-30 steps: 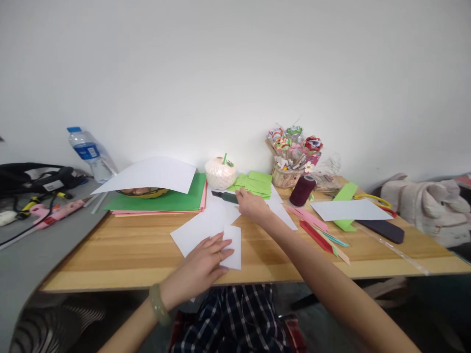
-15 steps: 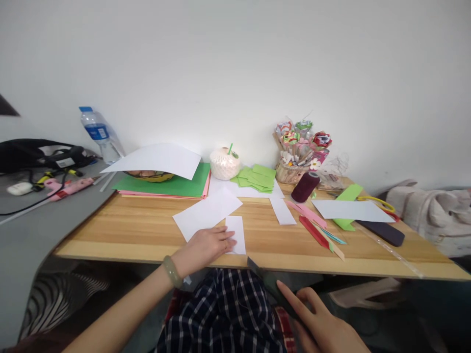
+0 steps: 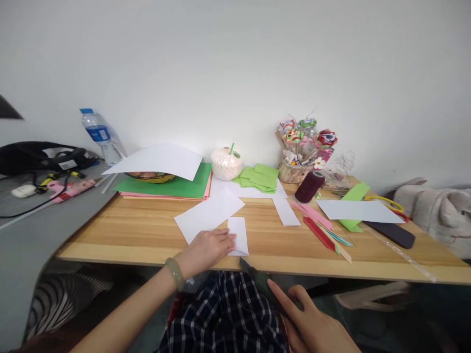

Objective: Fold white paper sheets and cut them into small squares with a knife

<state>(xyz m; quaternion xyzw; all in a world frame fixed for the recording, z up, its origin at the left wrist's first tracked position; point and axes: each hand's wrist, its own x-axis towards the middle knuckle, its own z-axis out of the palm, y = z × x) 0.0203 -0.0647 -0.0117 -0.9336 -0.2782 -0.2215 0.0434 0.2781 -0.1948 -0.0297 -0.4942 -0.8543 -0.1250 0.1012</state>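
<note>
On the surface (image 3: 140, 230), your flat left hand (image 3: 206, 249) steadies white paper (image 3: 239, 229); your right hand (image 3: 312, 318) grips a knife (image 3: 260, 281) near it

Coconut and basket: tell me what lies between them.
Green paper pieces, overlapping on white paper, lie between the coconut and the basket, as the head view shows.

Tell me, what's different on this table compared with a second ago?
The right hand has brought the dark knife from beside the green slips back toward the person, to the table's near edge; it has let go of nothing. The left hand still rests on the small white paper, and the thread spool stayed put.
</note>
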